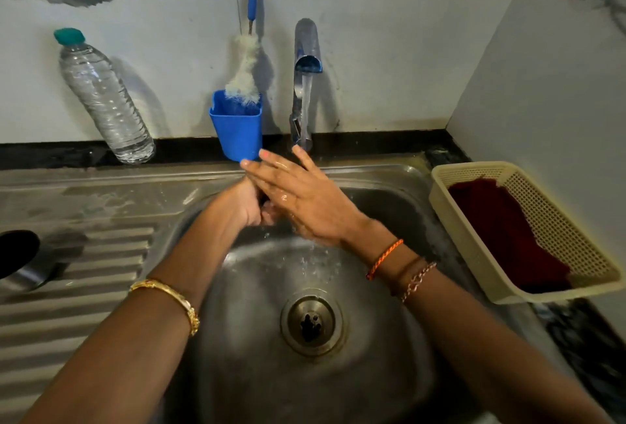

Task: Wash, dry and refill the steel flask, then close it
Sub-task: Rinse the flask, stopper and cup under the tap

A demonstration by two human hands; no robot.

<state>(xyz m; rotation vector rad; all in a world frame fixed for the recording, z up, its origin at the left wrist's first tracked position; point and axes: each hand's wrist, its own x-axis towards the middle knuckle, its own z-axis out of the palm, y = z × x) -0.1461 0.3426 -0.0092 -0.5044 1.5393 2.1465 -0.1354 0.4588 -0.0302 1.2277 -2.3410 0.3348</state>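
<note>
The steel flask (35, 276) sits on the ribbed drainboard at the far left, its dark open mouth facing me; no lid is visible on it. Over the sink bowl (250, 349), both hands meet under water running from the tap (306, 50). My right hand (305, 200) lies flat with fingers spread, wet, across my left hand (249, 203), which is curled beneath it. A dark spot shows between the palms; I cannot tell whether something is held there. A clear plastic water bottle (105, 98) with a green cap leans against the wall at the back left.
A blue cup (237, 128) behind the sink holds a white bottle brush (244, 78) with a blue handle. A cream plastic basket (474, 167) with a dark red cloth (501, 230) stands on the right counter. The drain (311, 322) is below my hands.
</note>
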